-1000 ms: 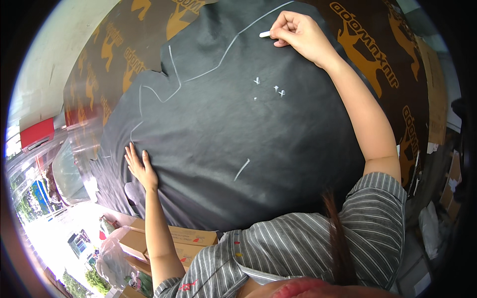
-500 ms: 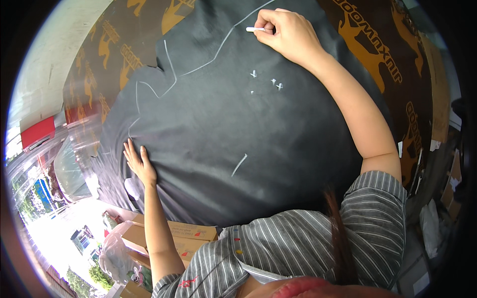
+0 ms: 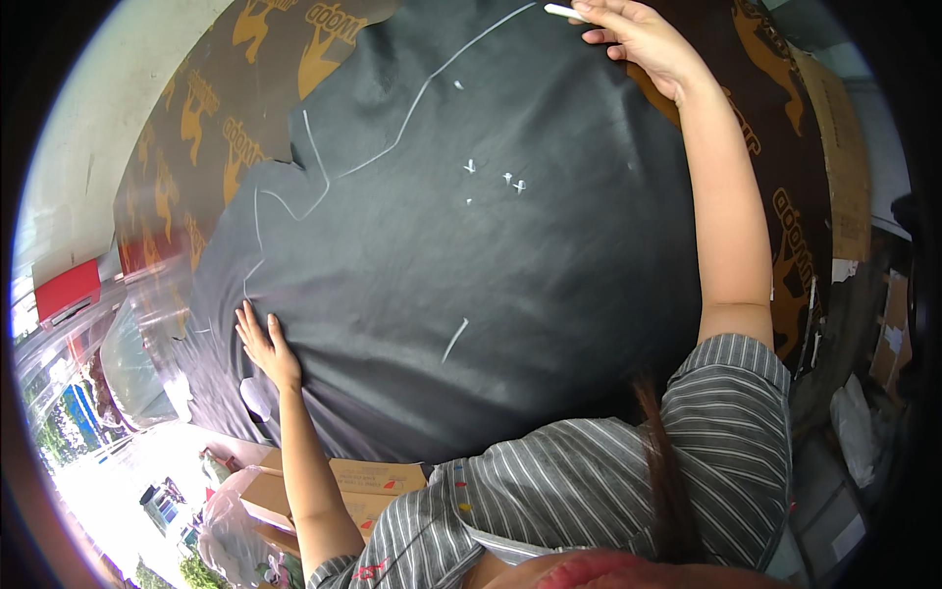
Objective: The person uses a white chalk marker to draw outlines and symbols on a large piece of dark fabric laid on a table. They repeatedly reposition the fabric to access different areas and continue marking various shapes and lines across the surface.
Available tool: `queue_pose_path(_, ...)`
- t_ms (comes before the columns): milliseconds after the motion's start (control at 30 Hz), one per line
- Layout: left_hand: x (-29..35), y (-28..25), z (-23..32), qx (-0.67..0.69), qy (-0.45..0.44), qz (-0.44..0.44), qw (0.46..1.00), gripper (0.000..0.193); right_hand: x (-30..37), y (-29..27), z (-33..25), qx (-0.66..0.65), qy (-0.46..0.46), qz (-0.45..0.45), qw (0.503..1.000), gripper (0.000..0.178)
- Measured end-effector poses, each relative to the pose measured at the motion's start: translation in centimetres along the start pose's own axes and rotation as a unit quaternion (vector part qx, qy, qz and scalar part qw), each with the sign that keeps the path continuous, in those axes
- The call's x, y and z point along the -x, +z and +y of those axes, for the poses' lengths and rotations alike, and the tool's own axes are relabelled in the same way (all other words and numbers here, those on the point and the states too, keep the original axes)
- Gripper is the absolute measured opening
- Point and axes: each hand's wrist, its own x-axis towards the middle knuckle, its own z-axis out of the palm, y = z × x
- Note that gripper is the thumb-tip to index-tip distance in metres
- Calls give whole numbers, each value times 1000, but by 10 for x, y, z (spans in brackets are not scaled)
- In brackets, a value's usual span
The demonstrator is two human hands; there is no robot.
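A large black sheet that looks like leather [image 3: 412,255] spreads over the table, creased near my body. A long white chalky line [image 3: 420,98] runs across its far left part, with short marks and small crosses [image 3: 508,179] nearer its middle. My right hand [image 3: 643,44], at the far edge of the view, pinches a white chalk-like stick [image 3: 565,12] beside the line's upper end. Its other fingers are loosely bent. At the left, my left hand [image 3: 267,348] lies flat on the sheet with fingers stretched out, its fingertips by the line's lower end.
Brown board with orange figures [image 3: 240,147] shows beneath the sheet on the left and right. Cardboard boxes [image 3: 378,478] and a clear plastic bag [image 3: 235,525] stand below the near left edge. A white bag [image 3: 856,427] lies at the lower right.
My right hand has moved right and away from my body with the stick, off the line's end. A small fleck now shows right of the line. My left hand stays flat.
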Motion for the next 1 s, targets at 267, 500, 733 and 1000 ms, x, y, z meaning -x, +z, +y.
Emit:
queue_pose_path(267, -1, 1, 1, 3, 9, 6, 1000, 60, 2, 9, -11, -10, -94, 22, 995, 21)
queue_pose_path(500, 1, 1, 1, 9, 4, 7, 1000, 60, 5, 9, -18, -74, -129, 41, 988, 23)
queue_pose_path(733, -2, -1, 4, 14, 8, 4, 1000, 61, -6, 17, 1, -95, -102, 56, 989, 26)
queue_pose_path(1000, -6, 3, -3, 23, 21, 6, 999, 61, 54, 9, -31, -28, -240, 93, 966, 20)
